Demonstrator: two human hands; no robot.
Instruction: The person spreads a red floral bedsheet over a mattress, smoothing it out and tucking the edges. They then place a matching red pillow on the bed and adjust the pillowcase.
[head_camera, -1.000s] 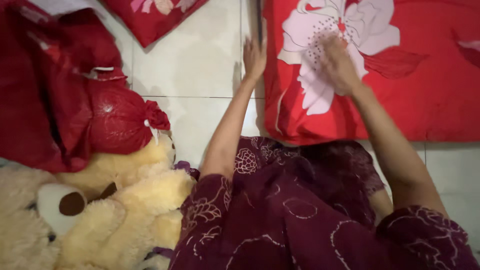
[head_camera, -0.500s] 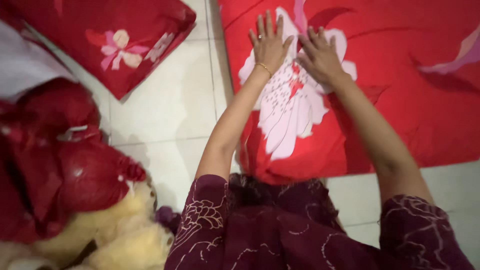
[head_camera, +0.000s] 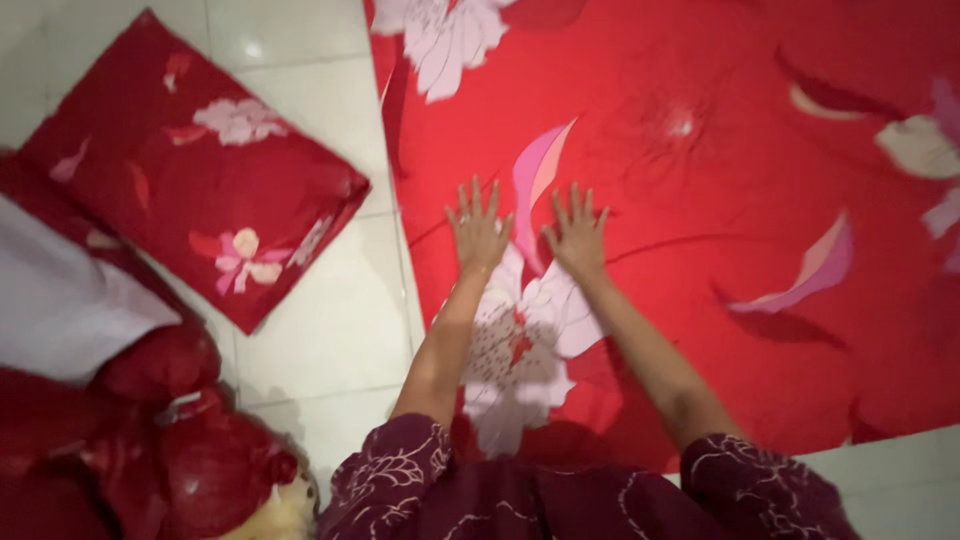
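Hands, left (head_camera: 478, 232) and right (head_camera: 577, 234), press red floral sheet (head_camera: 700, 250), fingers splayed flat.

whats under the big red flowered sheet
The red flowered sheet lies flat on the white tiled floor, which shows past its left and lower edges. Both hands, left and right, press on top. Anything beneath its middle is covered.

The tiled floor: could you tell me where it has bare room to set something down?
Bare tile runs between the folded red pillowcase and the spread red sheet, and beyond the sheet's lower right corner. The lower left is crowded with bundled red cloth.
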